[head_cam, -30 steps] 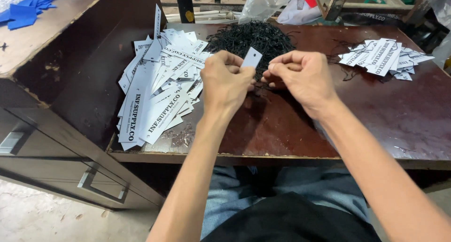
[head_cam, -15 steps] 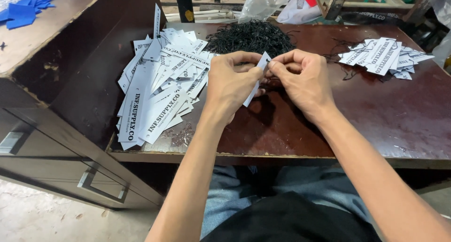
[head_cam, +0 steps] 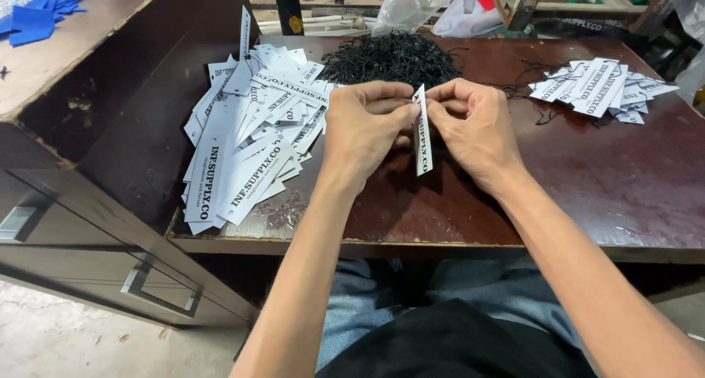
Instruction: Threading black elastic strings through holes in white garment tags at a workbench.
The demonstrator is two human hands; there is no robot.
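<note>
From the head camera, both hands meet above the middle of the dark red-brown tabletop (head_cam: 624,194). The left hand (head_cam: 363,128) and the right hand (head_cam: 474,125) each pinch the top end of one narrow white paper tag (head_cam: 421,139), fingertips pressed together on it from either side. The tag hangs on edge between them, its lower end pointing down toward the tabletop, just above the surface.

Behind the hands lies a heap of black strings (head_cam: 393,57). To the left, a large spread pile of white printed tags (head_cam: 246,139) fans across the tabletop. Far right, a smaller pile of tags (head_cam: 598,92) lies with loose black strings beside it. A dark drawer cabinet (head_cam: 88,202) stands at the left.
</note>
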